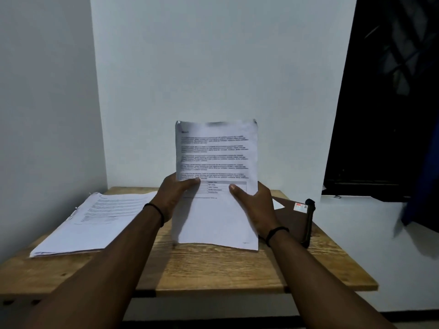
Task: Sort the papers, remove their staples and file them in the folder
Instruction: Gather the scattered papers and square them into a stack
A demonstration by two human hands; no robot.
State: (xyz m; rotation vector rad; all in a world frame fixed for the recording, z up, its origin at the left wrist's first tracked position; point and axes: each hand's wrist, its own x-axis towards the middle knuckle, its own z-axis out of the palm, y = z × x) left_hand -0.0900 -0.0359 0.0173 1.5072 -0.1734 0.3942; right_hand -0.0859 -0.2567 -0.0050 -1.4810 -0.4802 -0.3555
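A printed sheaf of papers (pixel 216 160) stands nearly upright above the middle of the wooden table (pixel 213 269). My left hand (pixel 172 198) grips its left edge with the thumb on the front. My right hand (pixel 255 205) grips its right edge, thumb pressed on the printed table. A second stack of papers (pixel 95 222) lies flat on the table's left side. A dark brown folder (pixel 293 219) lies on the right, partly hidden behind my right hand. A black tool (pixel 308 222), perhaps a staple remover, stands at the folder's right edge.
White walls close in behind and to the left of the table. A dark window frame (pixel 380 115) and blue cloth (pixel 425 181) are at the right. A small red-and-white label (pixel 300 207) sits on the folder.
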